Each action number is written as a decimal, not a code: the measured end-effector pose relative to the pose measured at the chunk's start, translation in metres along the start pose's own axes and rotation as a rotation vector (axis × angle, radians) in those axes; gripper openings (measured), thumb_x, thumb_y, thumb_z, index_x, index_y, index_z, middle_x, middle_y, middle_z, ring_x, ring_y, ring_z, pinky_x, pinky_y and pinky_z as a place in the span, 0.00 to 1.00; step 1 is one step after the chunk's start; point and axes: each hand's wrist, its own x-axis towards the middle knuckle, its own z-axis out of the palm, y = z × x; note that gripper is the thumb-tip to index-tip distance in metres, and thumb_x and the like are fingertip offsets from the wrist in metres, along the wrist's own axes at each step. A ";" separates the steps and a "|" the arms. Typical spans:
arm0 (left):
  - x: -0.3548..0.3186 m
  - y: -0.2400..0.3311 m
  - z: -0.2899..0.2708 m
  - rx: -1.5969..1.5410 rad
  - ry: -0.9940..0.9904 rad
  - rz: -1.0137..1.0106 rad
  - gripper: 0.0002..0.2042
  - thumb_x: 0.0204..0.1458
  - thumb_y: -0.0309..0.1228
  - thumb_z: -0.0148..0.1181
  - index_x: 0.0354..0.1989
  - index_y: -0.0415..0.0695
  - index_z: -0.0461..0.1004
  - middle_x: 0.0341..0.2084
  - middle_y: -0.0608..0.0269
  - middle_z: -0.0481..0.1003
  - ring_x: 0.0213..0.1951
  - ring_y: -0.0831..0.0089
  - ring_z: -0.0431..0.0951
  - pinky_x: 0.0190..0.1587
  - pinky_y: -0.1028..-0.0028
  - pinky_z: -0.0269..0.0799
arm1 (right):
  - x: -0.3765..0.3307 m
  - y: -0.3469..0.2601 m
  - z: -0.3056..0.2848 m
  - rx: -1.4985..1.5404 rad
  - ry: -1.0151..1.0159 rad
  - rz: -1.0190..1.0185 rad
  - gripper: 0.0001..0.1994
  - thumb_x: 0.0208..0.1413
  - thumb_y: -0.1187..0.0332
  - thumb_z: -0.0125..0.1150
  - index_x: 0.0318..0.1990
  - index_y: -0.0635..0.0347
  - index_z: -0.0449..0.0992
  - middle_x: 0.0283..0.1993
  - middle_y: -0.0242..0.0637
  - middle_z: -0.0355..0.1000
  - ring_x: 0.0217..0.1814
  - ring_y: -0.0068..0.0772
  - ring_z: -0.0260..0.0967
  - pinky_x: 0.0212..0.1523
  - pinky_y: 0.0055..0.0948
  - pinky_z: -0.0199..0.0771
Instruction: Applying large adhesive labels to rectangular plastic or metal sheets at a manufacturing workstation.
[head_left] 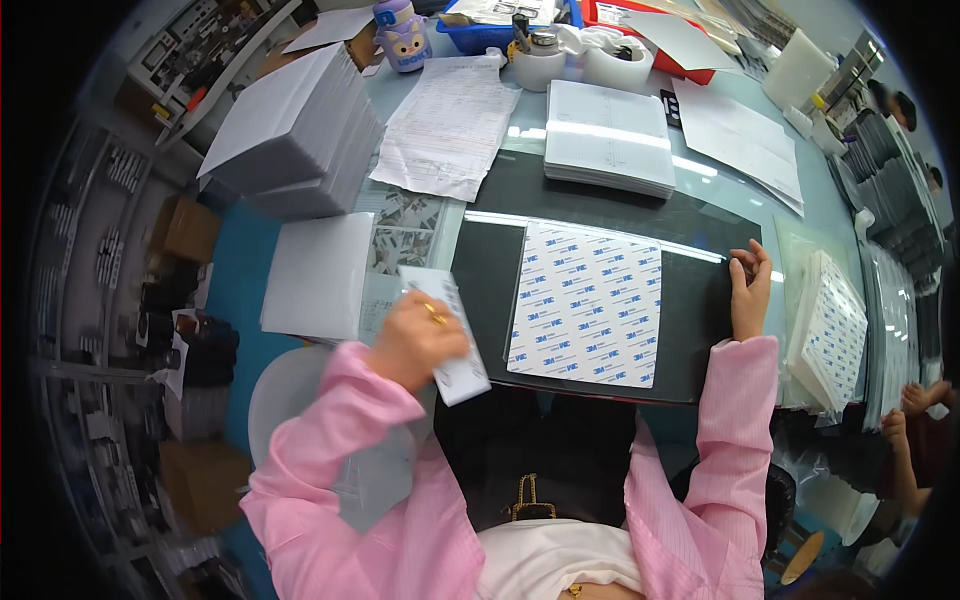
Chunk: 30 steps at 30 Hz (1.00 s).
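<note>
My left hand (420,342), a gold ring on one finger, is closed on a white rectangular piece (462,378) with grey marks. It holds the piece tilted at the left edge of the black mat (600,205); the fingertips are hidden under the hand. On the mat lies a white sheet (585,305) with a repeated blue print, like adhesive backing paper. My right hand (751,285) rests at the mat's right edge, apart from the sheet. It holds nothing, its fingers loosely bent and a little apart.
A tall stack of white sheets (290,125) and a lower white pile (318,275) stand at left. Behind the mat are another stack (610,135), a crumpled written page (445,125) and a tape roll (612,62). Bagged blue-printed sheets (830,330) lie at right, near another person's hands (912,410).
</note>
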 end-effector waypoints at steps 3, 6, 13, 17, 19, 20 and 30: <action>-0.008 -0.027 -0.019 -0.024 -0.073 -0.075 0.04 0.37 0.28 0.64 0.22 0.52 0.77 0.26 0.74 0.79 0.36 0.72 0.78 0.47 0.67 0.68 | -0.005 -0.022 0.015 -0.034 -0.061 -0.045 0.18 0.62 0.73 0.56 0.59 0.61 0.68 0.48 0.36 0.75 0.51 0.26 0.70 0.54 0.24 0.67; -0.005 -0.032 -0.016 -0.059 0.007 -0.133 0.10 0.40 0.25 0.63 0.31 0.54 0.82 0.36 0.73 0.81 0.48 0.68 0.78 0.56 0.63 0.66 | -0.014 -0.051 0.049 -0.130 -0.133 -0.215 0.08 0.62 0.71 0.57 0.46 0.61 0.77 0.43 0.35 0.75 0.46 0.27 0.71 0.43 0.26 0.71; -0.023 -0.032 0.001 0.066 -0.182 -0.204 0.24 0.50 0.18 0.52 0.50 0.61 0.79 0.59 0.68 0.72 0.65 0.56 0.66 0.68 0.48 0.54 | -0.020 -0.076 0.077 -0.363 -0.149 -0.430 0.06 0.58 0.71 0.59 0.35 0.64 0.78 0.41 0.41 0.73 0.43 0.44 0.71 0.42 0.35 0.72; 0.001 0.013 0.000 -0.036 -0.088 -0.254 0.24 0.50 0.17 0.51 0.57 0.48 0.74 0.58 0.58 0.72 0.64 0.52 0.66 0.65 0.48 0.58 | -0.016 -0.082 0.082 -0.420 -0.137 -0.426 0.07 0.59 0.70 0.59 0.32 0.63 0.76 0.38 0.39 0.72 0.41 0.43 0.70 0.41 0.36 0.72; 0.027 0.055 0.018 -0.132 -0.010 -0.145 0.25 0.47 0.24 0.60 0.57 0.42 0.72 0.54 0.53 0.73 0.61 0.51 0.69 0.64 0.48 0.59 | -0.012 -0.081 0.082 -0.437 -0.153 -0.397 0.08 0.59 0.69 0.59 0.30 0.64 0.76 0.36 0.38 0.71 0.41 0.43 0.70 0.40 0.37 0.71; 0.038 0.076 0.030 -0.241 -0.098 -0.133 0.30 0.45 0.33 0.67 0.60 0.44 0.69 0.57 0.52 0.71 0.63 0.51 0.67 0.65 0.48 0.56 | -0.011 -0.078 0.082 -0.420 -0.134 -0.399 0.10 0.59 0.68 0.59 0.29 0.64 0.75 0.34 0.38 0.70 0.39 0.43 0.68 0.39 0.38 0.70; 0.056 0.147 0.102 -0.185 0.128 -0.229 0.22 0.44 0.30 0.67 0.52 0.55 0.78 0.53 0.69 0.77 0.60 0.65 0.72 0.66 0.51 0.55 | 0.000 -0.072 0.060 -0.343 -0.388 -0.185 0.21 0.62 0.59 0.55 0.22 0.65 0.77 0.20 0.39 0.70 0.32 0.38 0.67 0.34 0.34 0.67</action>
